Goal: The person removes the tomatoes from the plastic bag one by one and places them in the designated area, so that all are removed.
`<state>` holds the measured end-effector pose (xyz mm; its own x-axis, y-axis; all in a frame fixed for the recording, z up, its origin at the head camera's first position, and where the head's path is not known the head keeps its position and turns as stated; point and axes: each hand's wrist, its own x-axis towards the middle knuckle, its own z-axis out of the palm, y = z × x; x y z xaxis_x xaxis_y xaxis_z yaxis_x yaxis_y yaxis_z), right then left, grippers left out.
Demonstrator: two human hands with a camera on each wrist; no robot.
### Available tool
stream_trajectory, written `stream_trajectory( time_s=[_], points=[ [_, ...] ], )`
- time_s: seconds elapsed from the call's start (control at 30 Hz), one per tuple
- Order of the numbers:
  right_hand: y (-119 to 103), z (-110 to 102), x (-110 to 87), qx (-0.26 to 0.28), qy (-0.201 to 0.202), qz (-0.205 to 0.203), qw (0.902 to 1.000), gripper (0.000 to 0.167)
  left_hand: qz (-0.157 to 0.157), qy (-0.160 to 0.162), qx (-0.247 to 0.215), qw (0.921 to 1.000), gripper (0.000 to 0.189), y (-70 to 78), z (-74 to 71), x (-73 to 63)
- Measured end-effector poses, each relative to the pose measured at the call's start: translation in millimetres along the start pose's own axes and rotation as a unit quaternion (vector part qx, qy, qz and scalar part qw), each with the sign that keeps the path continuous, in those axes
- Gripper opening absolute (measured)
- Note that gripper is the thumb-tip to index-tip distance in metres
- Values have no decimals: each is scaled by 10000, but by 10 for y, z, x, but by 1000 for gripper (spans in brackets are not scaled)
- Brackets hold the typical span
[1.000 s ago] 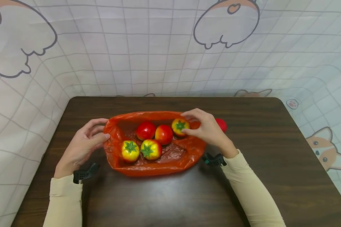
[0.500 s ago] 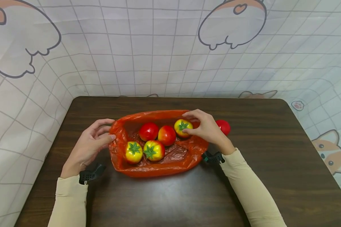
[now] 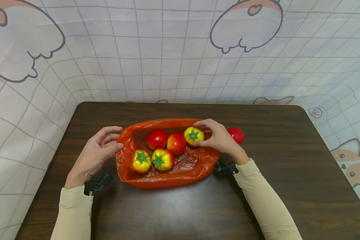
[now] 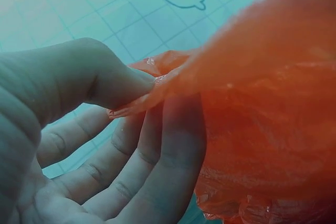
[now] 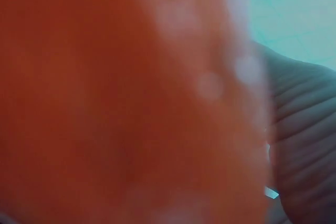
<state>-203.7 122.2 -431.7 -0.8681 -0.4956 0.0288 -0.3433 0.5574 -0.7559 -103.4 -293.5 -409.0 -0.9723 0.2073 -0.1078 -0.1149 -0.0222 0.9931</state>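
Note:
An orange-red plastic bag [image 3: 165,181] lies with its mouth spread wide, several glossy tomatoes inside. My left hand [image 3: 93,151] pinches the bag's left rim between thumb and fingers, which the left wrist view shows close up. At the bag's far right corner, my right hand [image 3: 218,138] reaches over the rim and holds a yellow tomato [image 3: 193,135] with a green star leaf, thumb and fingers on either side. Two more yellow tomatoes [image 3: 163,160] sit near the front; two redder ones [image 3: 157,139] are behind them. Blurred bag plastic [image 5: 121,98] covers most of the right wrist view.
A red round fruit [image 3: 236,135] lies on the dark wood table [image 3: 276,160] just right of the bag, partly behind my right hand. White grid-patterned cloth [image 3: 168,60] with cartoon corgis surrounds the table's back and sides.
The right thumb has slid off the tomato's leaf toward its near edge, and more of the fruit shows. The whole scene shifted slightly right at first. The left hand keeps its pinch on the bag.

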Motion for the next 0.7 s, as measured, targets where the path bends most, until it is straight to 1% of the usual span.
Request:
stream_trajectory(
  time_s=[0.2,0.3,0.6,0.7],
  points=[
    [32,12,-15,-69,-179,18,9998,63,17,-29,11,10000,54,7,16,-5],
    [28,10,-25,-184,-221,7,9996,63,2,-18,47,10000,56,17,23,-6],
    [7,-15,-40,-285,-192,-48,9994,59,-26,35,121,9999,53,15,23,-6],
    [-12,-43,-69,-330,-108,-114,9993,58,1,10,113,9999,53,16,31,-10]
  ],
)
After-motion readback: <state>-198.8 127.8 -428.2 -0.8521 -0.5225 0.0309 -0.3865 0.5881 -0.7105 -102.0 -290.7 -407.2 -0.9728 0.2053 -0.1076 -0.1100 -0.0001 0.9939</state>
